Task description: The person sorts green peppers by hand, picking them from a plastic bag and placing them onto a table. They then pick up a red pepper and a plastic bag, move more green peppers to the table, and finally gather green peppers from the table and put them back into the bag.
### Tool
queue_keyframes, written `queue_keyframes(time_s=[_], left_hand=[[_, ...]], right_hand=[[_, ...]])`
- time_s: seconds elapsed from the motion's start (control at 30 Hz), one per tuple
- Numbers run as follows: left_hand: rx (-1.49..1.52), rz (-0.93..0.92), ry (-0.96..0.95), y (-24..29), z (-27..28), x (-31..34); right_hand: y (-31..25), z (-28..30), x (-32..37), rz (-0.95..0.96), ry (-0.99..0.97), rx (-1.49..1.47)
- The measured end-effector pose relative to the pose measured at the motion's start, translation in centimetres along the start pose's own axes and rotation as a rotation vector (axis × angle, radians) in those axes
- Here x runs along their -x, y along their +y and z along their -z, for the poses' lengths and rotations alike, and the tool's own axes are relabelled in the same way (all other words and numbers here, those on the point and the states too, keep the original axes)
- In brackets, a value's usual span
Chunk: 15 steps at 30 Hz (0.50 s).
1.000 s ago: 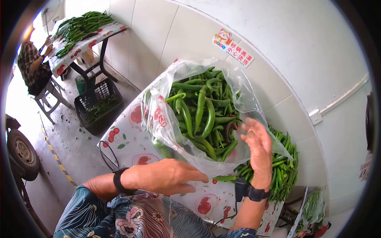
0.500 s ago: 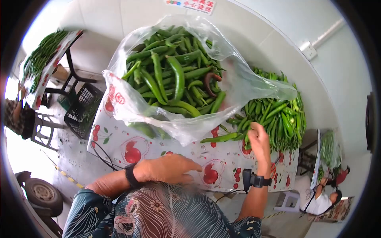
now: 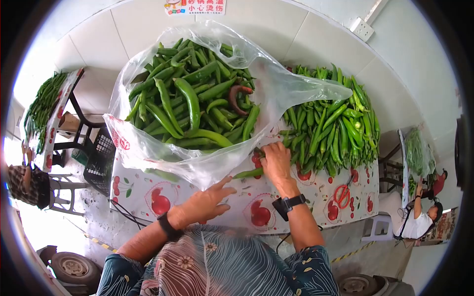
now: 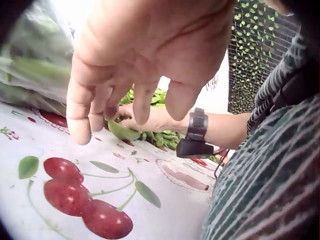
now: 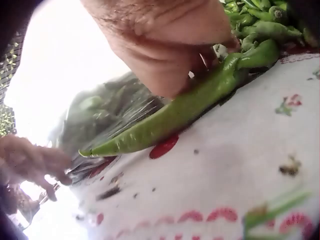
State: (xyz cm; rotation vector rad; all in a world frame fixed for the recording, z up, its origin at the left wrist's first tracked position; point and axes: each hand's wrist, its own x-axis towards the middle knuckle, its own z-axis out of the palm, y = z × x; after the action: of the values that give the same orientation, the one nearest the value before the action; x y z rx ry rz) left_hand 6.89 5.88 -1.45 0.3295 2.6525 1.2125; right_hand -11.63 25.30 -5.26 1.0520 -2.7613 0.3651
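A clear plastic bag, its mouth wide open, holds a heap of long green peppers and one curled reddish-brown pepper. To its right lies a pile of green peppers. My right hand is down between bag and pile, pinching a green pepper whose dark end pokes past the fingers. A long light-green pepper lies on the tablecloth right under this hand. My left hand hovers before the bag's front edge, fingers spread and nothing held, palm side showing in the left wrist view.
The tablecloth has a fruit print. Red-handled scissors lie near the right front edge. A black crate stands on the floor at left. People sit at side tables with greens, and a wall socket is at back right.
My right hand has gone from raised beside the bag down to the peppers between bag and pile. The left hand has opened its fingers toward the bag. The head view has swung right.
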Motion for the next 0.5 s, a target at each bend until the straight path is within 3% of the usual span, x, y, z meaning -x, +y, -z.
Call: queue_keyframes(time_s=[0.07, 0.27, 0.3, 0.4, 0.5], left_hand=[[0.032, 0.015, 0.039, 0.6, 0.4, -0.7], [-0.177, -0.181, 0.178, 0.1, -1.6, -2.6], [-0.118, -0.146, 0.117, 0.2, -1.6, -2.7], [0.01, -0.073, -0.017, 0.3, -1.4, -2.6], [-0.006, -0.101, 0.002, 0.0, -1.5, -2.5]], right_hand=[[-1.4, -0.4, 1.0, 0.065, 0.026, -0.073], [-5.7, 1.0, 4.3, 0.195, -0.024, -0.241], [-5.7, 1.6, 4.4, 0.211, -0.044, -0.303], [-3.0, 4.0, 3.7, 0.059, 0.052, -0.432], [1.8, 6.0, 1.7, -0.109, 0.077, -0.252]])
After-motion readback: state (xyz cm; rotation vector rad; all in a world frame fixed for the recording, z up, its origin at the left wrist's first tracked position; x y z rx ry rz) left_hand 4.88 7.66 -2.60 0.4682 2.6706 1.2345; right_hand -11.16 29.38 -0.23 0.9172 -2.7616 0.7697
